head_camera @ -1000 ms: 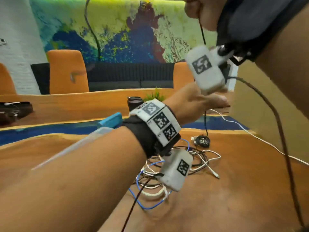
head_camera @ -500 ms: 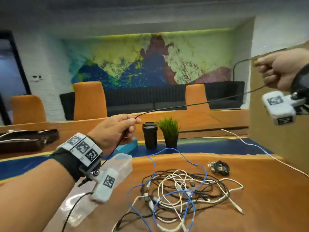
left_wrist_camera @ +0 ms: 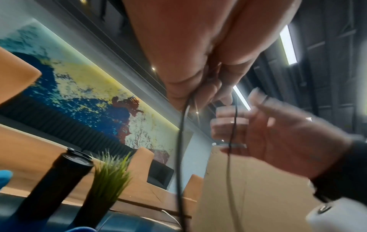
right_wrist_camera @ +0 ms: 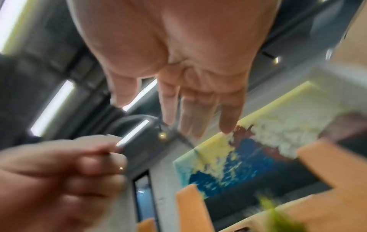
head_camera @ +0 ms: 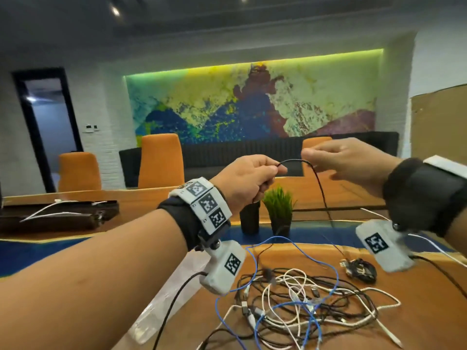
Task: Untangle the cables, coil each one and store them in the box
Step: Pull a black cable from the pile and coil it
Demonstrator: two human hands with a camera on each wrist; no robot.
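Above the table, my left hand grips a thin black cable, which arcs over to my right hand and then drops toward the table. The right wrist view shows the right hand with straight, spread fingers, the blurred cable passing by the index fingertip. In the left wrist view the cable hangs in two strands from my left hand. A tangle of black, white and blue cables lies on the wooden table. The cardboard box stands at the right.
A small coiled black cable lies right of the tangle. Beyond the tangle stand a black cup and a green plant. Dark cases with white cables sit far left. A white cable runs across the right side.
My right hand came down and in from far right until it is close to my left hand. The black cable went from stretched taut between them to a short arc.
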